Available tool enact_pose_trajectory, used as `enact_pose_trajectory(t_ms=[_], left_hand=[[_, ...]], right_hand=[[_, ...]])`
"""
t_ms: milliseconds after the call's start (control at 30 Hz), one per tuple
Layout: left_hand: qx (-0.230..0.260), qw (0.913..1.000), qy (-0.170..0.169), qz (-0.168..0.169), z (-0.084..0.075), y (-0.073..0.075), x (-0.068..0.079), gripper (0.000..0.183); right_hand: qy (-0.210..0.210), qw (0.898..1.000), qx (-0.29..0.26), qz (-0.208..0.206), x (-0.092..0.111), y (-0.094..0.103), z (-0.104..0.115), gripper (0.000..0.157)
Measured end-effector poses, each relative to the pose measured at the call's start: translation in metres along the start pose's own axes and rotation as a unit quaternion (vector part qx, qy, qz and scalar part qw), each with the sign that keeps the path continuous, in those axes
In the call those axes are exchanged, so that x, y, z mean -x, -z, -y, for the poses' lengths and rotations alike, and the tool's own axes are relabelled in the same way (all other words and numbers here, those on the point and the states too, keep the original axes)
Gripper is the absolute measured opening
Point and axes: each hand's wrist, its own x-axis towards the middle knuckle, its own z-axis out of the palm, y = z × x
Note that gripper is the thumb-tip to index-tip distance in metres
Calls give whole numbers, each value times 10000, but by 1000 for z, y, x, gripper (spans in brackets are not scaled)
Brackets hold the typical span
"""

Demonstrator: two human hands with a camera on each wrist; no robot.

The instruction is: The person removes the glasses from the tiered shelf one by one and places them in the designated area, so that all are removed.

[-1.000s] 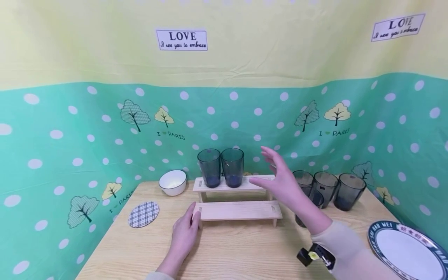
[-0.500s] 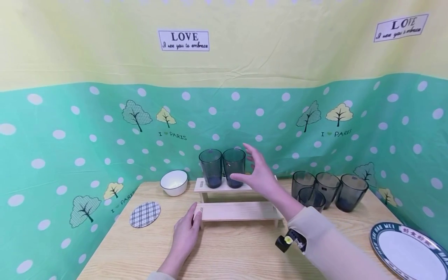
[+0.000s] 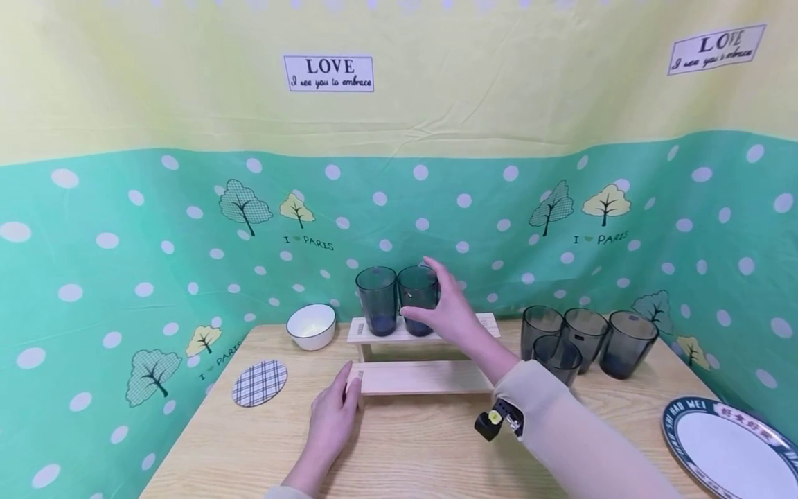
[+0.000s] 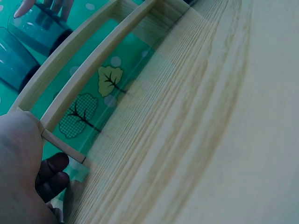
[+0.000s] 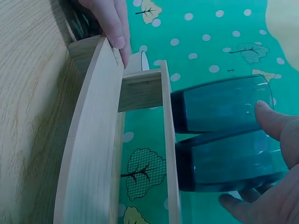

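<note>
Two dark tinted drinking glasses stand side by side on the upper step of a pale two-step wooden rack [image 3: 424, 378]. My right hand [image 3: 454, 312] is around the right-hand glass [image 3: 416, 291], thumb in front and fingers round its far right side. The left-hand glass [image 3: 377, 298] stands close beside it. In the right wrist view the thumb [image 5: 271, 119] overlaps the glass and other fingers show past its lower side. My left hand [image 3: 333, 416] holds the left end of the lower step; in the left wrist view its darker fingers [image 4: 53, 175] curl beside the rack's leg.
Several more tinted glasses [image 3: 628, 343] cluster on the table at right. A white bowl [image 3: 312, 326] and a checked oval coaster [image 3: 260, 382] lie left of the rack. A rimmed plate [image 3: 729, 443] is at front right. Patterned cloth [image 3: 399, 208] hangs behind the table.
My right hand has moved left from beside the rack's right end to the right-hand glass, and its fingers now surround it. The left hand stays at the rack's left end.
</note>
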Motion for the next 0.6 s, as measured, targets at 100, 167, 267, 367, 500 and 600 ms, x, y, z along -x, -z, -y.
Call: enact_pose_trajectory(t_ms=[100, 167, 267, 367, 500, 600], left_hand=[[0, 10000, 12, 7, 0, 0, 0, 54], [-3, 10000, 26, 14, 0, 0, 0, 54], [-18, 10000, 26, 13, 0, 0, -1, 54], [-25, 10000, -4, 3, 0, 0, -1, 54], [-15, 10000, -27, -7, 1, -1, -1, 54], [-19, 10000, -25, -7, 1, -1, -1, 53]], right_hand=[[-10, 10000, -18, 0, -1, -1, -1, 106], [-9, 10000, -19, 3, -2, -1, -2, 104], [-33, 10000, -15, 24, -2, -2, -4, 101], [-72, 10000, 33, 47, -2, -3, -6, 98], [-99, 9999, 123, 42, -3, -3, -9, 94], [-92, 9998, 162, 23, -4, -4, -11, 92]])
